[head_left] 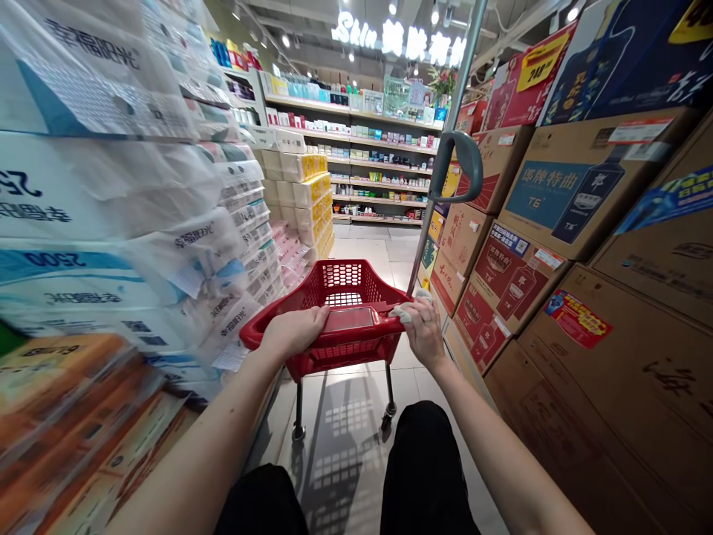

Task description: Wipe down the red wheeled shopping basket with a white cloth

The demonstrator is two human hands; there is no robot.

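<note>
A red plastic shopping cart (348, 286) stands in a narrow store aisle right in front of me. My left hand (295, 331) is wrapped round the left part of the cart's red handle bar (352, 321). My right hand (424, 328) grips the handle's right end, with a white crumpled scrap (402, 313) that I cannot make out under its fingers. The basket looks empty through its mesh. A grey pole with a curved grey handle (457, 165) rises from the cart's right side. My dark-trousered legs show at the bottom.
Stacked packs of tissue paper (139, 215) wall the left side, close to the cart. Cardboard liquor cartons (562, 245) are piled high on the right. The tiled floor (373, 249) runs ahead to shelves of skincare goods (379, 156) under a lit sign.
</note>
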